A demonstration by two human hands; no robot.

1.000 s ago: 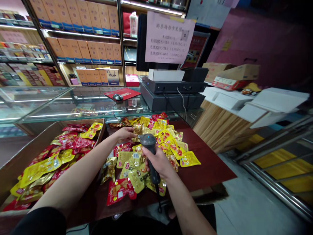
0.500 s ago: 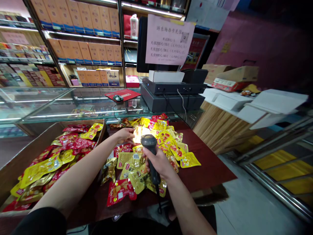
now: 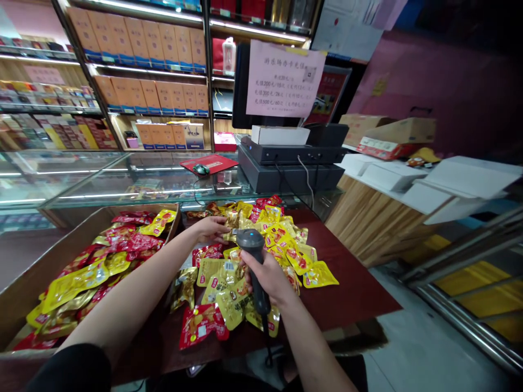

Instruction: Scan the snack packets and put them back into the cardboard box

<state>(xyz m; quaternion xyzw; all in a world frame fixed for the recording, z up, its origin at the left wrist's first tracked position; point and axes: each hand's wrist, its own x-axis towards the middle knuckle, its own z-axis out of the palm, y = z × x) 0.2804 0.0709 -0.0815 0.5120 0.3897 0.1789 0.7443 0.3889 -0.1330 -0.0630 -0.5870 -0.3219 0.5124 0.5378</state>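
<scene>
My right hand [image 3: 269,275] is wrapped around the handle of a black barcode scanner [image 3: 250,242], its head pointing away from me over a pile of snack packets. My left hand [image 3: 212,229] reaches to the pile's far left side, with its fingertips closed on the edge of a gold snack packet [image 3: 232,235]. The scanner head partly hides this packet. Yellow packets [image 3: 300,256] spread to the right of the scanner, and gold-green ones [image 3: 233,300] lie under and left of it. A red packet [image 3: 203,326] sits at the near edge.
At left stands an open cardboard box [image 3: 87,220] filled with red, yellow and gold packets. Behind the brown tabletop [image 3: 347,294] are a glass counter [image 3: 155,177], a mouse [image 3: 201,169] and a cash drawer [image 3: 286,171] under a monitor. White boxes [image 3: 392,171] rest on a wooden cabinet at right.
The bright scanner light on the packets by my left hand has gone out. The view has tilted up slightly. Both hands stay in nearly the same place over the pile.
</scene>
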